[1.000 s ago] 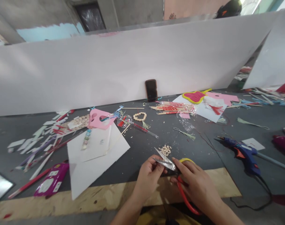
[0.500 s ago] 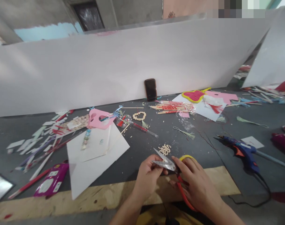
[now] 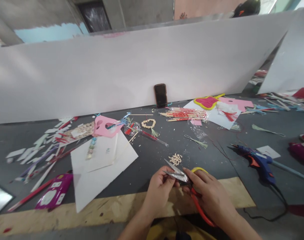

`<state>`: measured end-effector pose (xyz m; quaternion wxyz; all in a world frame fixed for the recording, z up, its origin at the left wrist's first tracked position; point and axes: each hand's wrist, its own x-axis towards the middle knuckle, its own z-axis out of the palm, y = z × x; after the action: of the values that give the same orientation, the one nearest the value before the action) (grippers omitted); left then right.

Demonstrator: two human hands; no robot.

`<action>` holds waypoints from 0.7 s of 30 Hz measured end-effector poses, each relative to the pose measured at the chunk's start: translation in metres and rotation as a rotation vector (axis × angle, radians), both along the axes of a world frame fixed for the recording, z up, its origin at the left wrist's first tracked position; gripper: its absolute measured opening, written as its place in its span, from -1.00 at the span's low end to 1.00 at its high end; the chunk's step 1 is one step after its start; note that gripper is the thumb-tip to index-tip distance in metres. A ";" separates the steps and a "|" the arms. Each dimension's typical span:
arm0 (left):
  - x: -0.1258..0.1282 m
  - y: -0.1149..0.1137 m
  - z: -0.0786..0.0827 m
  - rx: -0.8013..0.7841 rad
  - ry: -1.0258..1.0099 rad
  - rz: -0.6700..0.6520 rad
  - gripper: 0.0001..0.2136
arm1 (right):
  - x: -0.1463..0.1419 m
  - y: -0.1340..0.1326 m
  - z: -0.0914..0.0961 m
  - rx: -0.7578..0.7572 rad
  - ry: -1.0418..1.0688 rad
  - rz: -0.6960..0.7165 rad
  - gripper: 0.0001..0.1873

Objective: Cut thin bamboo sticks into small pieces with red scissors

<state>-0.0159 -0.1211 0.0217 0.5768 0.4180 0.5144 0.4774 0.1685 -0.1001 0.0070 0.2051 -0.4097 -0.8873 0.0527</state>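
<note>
By the near edge of the desk point(image 3: 132, 181), the right hand point(image 3: 211, 191) gripped parted scissors point(image 3: 184, 178); the left hand point(image 3: 158, 186) had a narrow grip beside them, contents unclear. Pale pieces point(image 3: 175, 159) lay just beyond.

The scissors point(image 3: 186, 179) have 2 shiny metal blades point(image 3: 178, 175).

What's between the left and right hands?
Head view: open scissors, gripped by the right hand, blades reaching the left hand; beige strip shows below.

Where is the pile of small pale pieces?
Right of centre in the head view, the pile lies on the dark tabletop, beside the open, red-and-yellow-handled metal scissors.
</note>
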 end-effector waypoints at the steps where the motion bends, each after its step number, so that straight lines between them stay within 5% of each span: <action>1: 0.000 0.000 -0.001 0.003 -0.012 0.008 -0.83 | -0.001 0.000 0.001 0.005 -0.002 -0.001 -0.56; 6: -0.001 -0.001 -0.003 0.023 -0.021 0.013 -0.84 | -0.002 -0.001 -0.001 0.030 0.021 -0.075 -0.54; 11: 0.000 -0.004 0.002 0.040 0.015 0.016 -0.81 | 0.001 -0.003 -0.001 -0.122 0.145 -0.189 -0.71; 21: 0.003 -0.007 0.002 0.031 0.004 0.028 -0.83 | 0.001 -0.001 0.006 -0.035 0.010 -0.113 -0.78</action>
<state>-0.0128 -0.1281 0.0235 0.5626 0.4206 0.5139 0.4925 0.1697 -0.1009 0.0133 0.2049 -0.4624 -0.8607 0.0582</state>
